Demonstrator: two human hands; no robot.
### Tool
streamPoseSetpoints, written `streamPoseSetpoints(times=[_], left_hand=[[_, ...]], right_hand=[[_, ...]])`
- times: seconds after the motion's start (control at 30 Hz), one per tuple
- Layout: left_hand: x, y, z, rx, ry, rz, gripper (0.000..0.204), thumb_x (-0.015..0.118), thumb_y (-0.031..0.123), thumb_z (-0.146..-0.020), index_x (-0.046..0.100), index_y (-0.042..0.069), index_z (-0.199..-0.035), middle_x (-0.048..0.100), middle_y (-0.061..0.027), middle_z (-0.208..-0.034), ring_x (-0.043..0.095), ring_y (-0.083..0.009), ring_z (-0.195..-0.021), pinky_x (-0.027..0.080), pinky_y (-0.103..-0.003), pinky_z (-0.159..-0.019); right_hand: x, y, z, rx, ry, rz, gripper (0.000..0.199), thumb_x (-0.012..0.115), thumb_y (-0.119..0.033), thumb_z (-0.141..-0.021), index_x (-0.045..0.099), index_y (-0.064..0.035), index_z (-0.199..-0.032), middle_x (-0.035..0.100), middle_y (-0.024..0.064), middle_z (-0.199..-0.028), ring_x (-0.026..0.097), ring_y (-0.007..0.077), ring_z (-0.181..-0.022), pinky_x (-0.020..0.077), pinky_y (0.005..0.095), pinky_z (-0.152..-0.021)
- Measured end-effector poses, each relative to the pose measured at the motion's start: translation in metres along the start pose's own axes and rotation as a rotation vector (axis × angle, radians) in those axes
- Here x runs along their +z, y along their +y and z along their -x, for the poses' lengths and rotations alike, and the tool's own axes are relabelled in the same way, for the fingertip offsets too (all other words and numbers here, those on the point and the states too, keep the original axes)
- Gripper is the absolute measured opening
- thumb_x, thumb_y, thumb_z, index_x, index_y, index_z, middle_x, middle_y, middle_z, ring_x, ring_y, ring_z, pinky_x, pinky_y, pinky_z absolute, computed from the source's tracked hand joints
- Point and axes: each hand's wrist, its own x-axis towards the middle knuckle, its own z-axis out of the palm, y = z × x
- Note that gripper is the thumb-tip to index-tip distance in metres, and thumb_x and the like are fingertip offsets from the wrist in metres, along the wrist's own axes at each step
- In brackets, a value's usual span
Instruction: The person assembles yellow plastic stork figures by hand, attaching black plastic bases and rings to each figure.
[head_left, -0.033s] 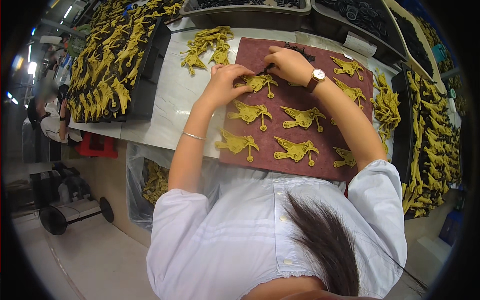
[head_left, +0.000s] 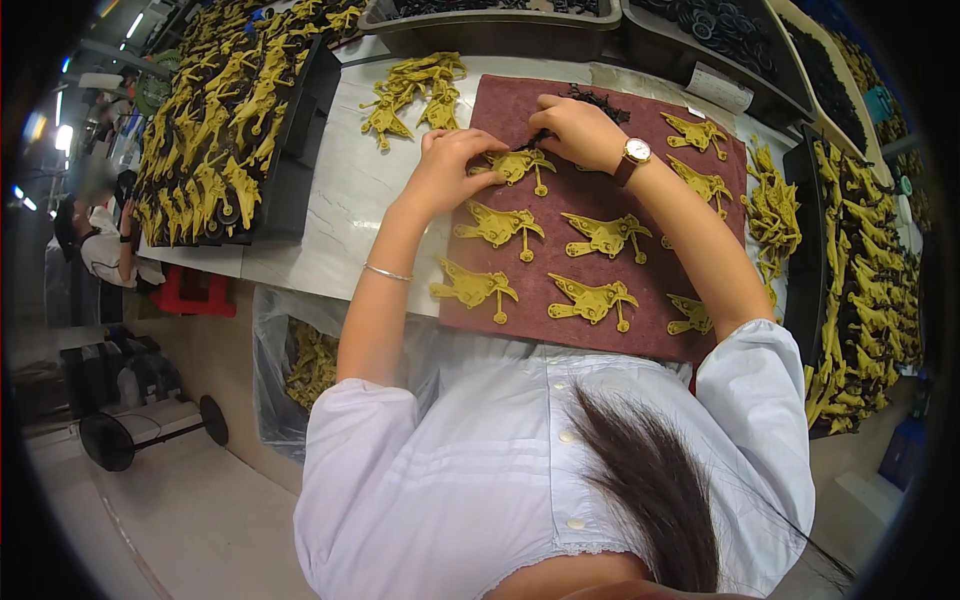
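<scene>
My left hand (head_left: 450, 168) is closed on the left end of a yellow plastic part (head_left: 518, 166), which lies at the far left of a dark red mat (head_left: 500, 98). Beside it, my right hand (head_left: 578, 130) pinches a small black piece (head_left: 541, 138) against or just above that part's upper edge; whether the two touch is hidden by the fingers. A small heap of black pieces (head_left: 605, 102) lies beyond my right hand. More yellow parts of the same shape, such as this one (head_left: 606, 236), are laid out in rows on the mat; my right forearm covers some.
Loose yellow parts are piled left (head_left: 415, 85) and right (head_left: 772, 210) of the mat. Racks of yellow-and-black parts stand at the left (head_left: 215, 130) and right (head_left: 850, 290). Grey bins (head_left: 490, 38) line the back. A plastic-lined bin (head_left: 275, 370) stands below; a person (head_left: 105, 245) sits far left.
</scene>
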Motion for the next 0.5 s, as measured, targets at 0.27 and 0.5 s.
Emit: streamPoseSetpoints(times=[0.27, 0.5], left_hand=[[0.0019, 0.0054, -0.0014, 0.047, 0.019, -0.109, 0.028, 0.075, 0.024, -0.079, 0.071, 0.014, -0.104, 0.066, 0.001, -0.106, 0.059, -0.0155, -0.102, 0.028, -0.039, -0.099], [0.0001, 0.0061, -0.0007, 0.032, 0.013, -0.103, 0.026, 0.075, 0.025, -0.079, 0.071, 0.014, -0.103, 0.066, 0.0006, -0.105, 0.059, -0.0154, -0.102, 0.028, -0.039, -0.098]], right_hand=[[0.0026, 0.0078, 0.0032, -0.01, 0.04, -0.136, 0.019, 0.07, -0.008, -0.077, 0.067, -0.0048, -0.095, 0.056, 0.0104, -0.09, 0.06, 0.0304, -0.083, 0.049, 0.0404, -0.074], [-0.0045, 0.0004, 0.0102, -0.054, 0.009, -0.087, 0.017, 0.065, -0.01, -0.078, 0.072, -0.012, -0.093, 0.057, 0.0099, -0.091, 0.061, 0.0302, -0.085, 0.051, 0.0413, -0.075]])
